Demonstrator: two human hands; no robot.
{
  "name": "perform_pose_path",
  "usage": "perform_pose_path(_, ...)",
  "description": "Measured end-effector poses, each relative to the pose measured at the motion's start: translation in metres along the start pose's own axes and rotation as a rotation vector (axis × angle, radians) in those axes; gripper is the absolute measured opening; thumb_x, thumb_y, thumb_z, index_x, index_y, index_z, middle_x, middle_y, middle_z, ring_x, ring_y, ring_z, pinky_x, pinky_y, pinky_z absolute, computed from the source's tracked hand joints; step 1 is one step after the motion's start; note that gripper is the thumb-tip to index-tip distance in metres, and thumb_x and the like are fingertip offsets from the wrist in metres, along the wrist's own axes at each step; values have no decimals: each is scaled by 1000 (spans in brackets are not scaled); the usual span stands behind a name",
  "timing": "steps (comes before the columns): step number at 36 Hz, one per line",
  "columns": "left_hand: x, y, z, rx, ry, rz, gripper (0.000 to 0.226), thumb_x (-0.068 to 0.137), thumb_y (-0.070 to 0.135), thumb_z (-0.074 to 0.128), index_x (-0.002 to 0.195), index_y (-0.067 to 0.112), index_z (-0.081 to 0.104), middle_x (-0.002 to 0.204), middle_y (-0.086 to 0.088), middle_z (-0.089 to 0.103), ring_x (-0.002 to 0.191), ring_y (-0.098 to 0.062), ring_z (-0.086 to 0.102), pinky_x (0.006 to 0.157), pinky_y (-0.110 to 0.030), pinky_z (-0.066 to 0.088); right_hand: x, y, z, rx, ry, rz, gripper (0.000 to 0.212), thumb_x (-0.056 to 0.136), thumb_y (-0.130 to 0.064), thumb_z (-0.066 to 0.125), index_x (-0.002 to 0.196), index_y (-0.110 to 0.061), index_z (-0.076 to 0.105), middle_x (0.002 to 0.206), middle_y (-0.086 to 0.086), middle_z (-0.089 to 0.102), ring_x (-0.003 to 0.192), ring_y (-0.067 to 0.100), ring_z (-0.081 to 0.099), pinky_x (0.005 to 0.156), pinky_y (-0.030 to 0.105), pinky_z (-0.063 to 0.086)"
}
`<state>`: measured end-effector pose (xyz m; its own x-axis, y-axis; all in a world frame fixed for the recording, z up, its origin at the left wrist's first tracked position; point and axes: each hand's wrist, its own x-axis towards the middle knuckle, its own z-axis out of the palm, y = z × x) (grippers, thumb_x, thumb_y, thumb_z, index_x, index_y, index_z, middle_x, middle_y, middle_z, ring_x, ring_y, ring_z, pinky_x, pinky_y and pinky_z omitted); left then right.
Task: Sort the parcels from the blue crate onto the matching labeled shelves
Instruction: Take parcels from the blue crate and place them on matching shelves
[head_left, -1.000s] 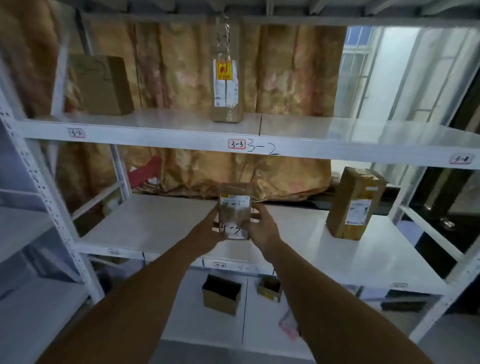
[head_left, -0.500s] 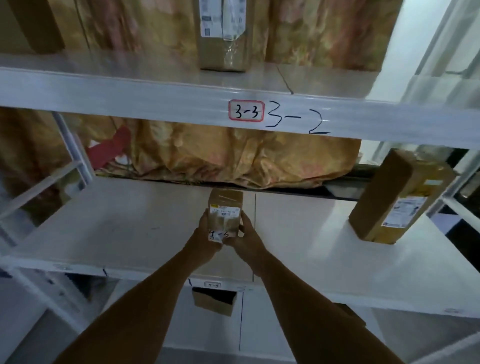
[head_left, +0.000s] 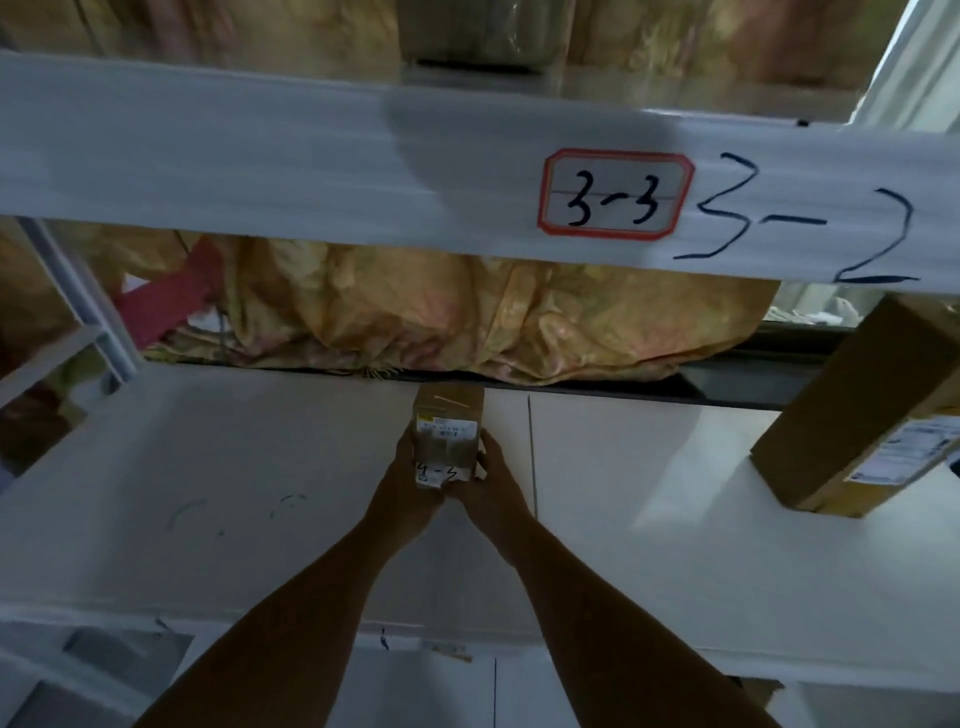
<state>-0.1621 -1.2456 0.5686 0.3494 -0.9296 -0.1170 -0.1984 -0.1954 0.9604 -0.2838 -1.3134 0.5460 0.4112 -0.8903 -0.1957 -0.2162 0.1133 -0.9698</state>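
White metal shelving fills your view, seen from close up. Across the top runs the upper shelf's pale front beam (head_left: 260, 156), which carries a red-bordered paper label (head_left: 615, 193) reading "3-3", with "3-2" handwritten in dark marker (head_left: 800, 234) just to its right. Above the beam, the blurred underside of a taped brown package (head_left: 478, 31) stands on the upper shelf.

Below the beam lies the white middle shelf board (head_left: 208, 467), with a thin seam running front to back near its centre. Behind it hangs a crumpled yellow-orange sheet (head_left: 467, 322), with a red strip (head_left: 161, 301) at its left.

Both your bare forearms reach forward from the bottom edge. Your left hand (head_left: 410, 483) and right hand (head_left: 493, 488) hold a small brown cardboard parcel (head_left: 448, 431) between them, fingers curled along its two sides. It sits over the middle shelf board towards the back, just left of the seam; whether its base touches the board cannot be told. It bears a white printed label on top and "4-3" handwritten on the end nearest you.

Well apart to the right, a larger brown cardboard box (head_left: 852, 415) with a white shipping label stands tilted on the same board.
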Motion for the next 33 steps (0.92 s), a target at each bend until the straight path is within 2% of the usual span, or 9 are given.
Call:
perform_pose_path(3,6,7,0,47,16,32,88,84,4,77,155,23,29,140,0,53,124,-21,57,104,-42,50,4,-6,0,-23,38,-7,97,62,-35,80,150,-39,40,136,-6,63,121,25,65,96,53,58)
perform_pose_path(7,38,-15,-4,-26,0,98,94,71,2,79,153,17,35,133,-9,62,120,-33,63,91,-53,58,31,9,3,-23,47,-3,97,64,-32,79,151,-40,39,135,-7,63,118,25,65,92,53,60)
perform_pose_path(10,38,-7,-5,-49,26,71,93,78,-22,70,150,18,27,126,4,57,118,-23,61,80,-23,58,52,24,7,-45,30,0,94,62,-35,73,151,-37,41,132,-6,67,116,24,68,90,53,61)
perform_pose_path(13,45,-13,0,1,41,107,85,79,-30,62,138,21,29,117,10,55,103,0,67,73,-16,56,46,11,7,-52,30,27,92,59,-36,70,148,-31,45,128,-4,69,112,22,69,92,51,60)
perform_pose_path(19,50,-20,3,17,47,28,90,71,-12,76,136,28,28,120,2,57,110,-19,62,88,-32,58,35,-1,3,-103,6,96,71,66,-28,70,134,-35,50,122,-5,70,111,23,68,97,48,58)
perform_pose_path(21,51,-21,0,11,53,-13,103,61,5,76,150,20,26,129,-5,55,122,-29,59,98,-51,55,37,-3,1,-124,2,111,77,66,-30,71,139,-30,48,127,-2,68,115,25,66,101,51,55)
perform_pose_path(24,73,-55,-3,15,33,-60,120,51,23,80,156,18,23,140,-11,56,125,-31,59,98,-60,53,31,-13,-2,-158,-18,158,91,69,-30,74,152,-20,37,143,6,60,125,30,61,107,51,51)
perform_pose_path(28,51,-28,-6,206,68,-173,110,66,16,78,159,16,20,147,-14,48,132,-35,52,104,-49,52,8,-33,-10,-257,-20,221,88,94,-19,72,163,-14,17,161,13,39,143,35,45,116,46,42)
perform_pose_path(33,-2,27,-10,685,0,-104,68,98,35,60,157,19,29,152,-9,41,138,-27,42,108,-39,44,-27,-57,-31,-687,-34,126,68,106,-41,51,162,-14,23,164,12,35,148,32,39,116,40,36)
